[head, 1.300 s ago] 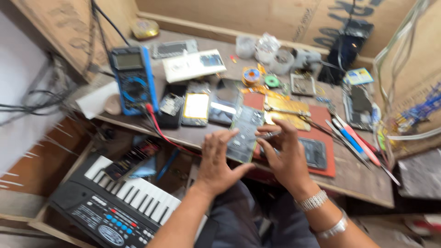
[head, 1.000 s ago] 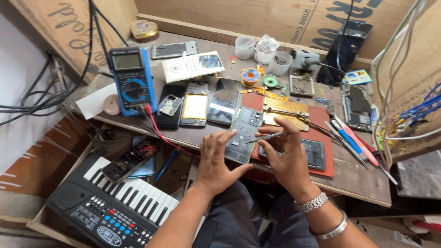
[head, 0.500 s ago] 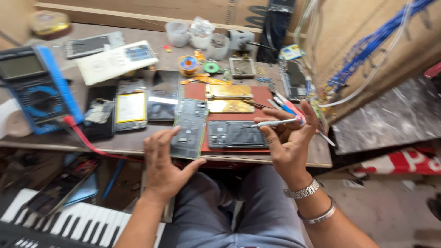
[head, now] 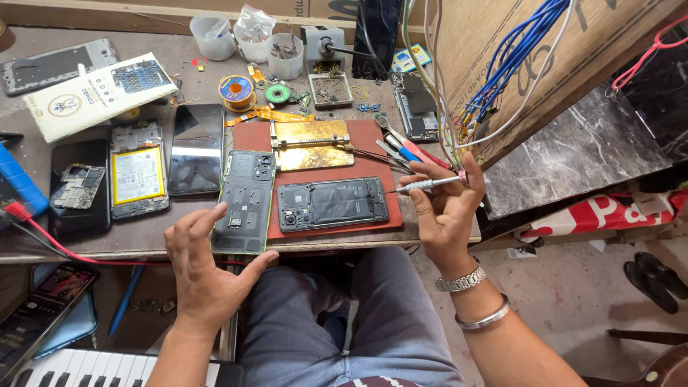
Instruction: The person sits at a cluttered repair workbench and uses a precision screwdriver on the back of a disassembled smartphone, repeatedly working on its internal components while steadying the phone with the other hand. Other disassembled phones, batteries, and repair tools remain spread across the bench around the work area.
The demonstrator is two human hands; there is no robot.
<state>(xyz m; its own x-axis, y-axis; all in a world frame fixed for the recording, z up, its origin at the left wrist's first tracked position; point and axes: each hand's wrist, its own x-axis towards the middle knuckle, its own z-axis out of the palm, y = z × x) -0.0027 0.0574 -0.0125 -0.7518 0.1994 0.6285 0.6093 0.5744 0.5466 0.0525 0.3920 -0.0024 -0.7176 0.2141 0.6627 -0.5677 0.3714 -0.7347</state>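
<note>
Gripping screwdriver (head: 430, 184), right hand (head: 444, 215); tip too thin to see.

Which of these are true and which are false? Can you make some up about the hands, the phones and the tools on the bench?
1. The right hand holds a screwdriver. True.
2. The left hand holds a hammer. False: it holds nothing; its fingers touch the green phone cover.
3. The open phone lies on the red mat. True.
4. The screwdriver tip is in the open phone. False: it is in the air, off the phone's right end.
5. Three white cups stand at the back of the bench. True.
6. The right wrist is bare. False: it wears a metal watch and a bangle.
</note>
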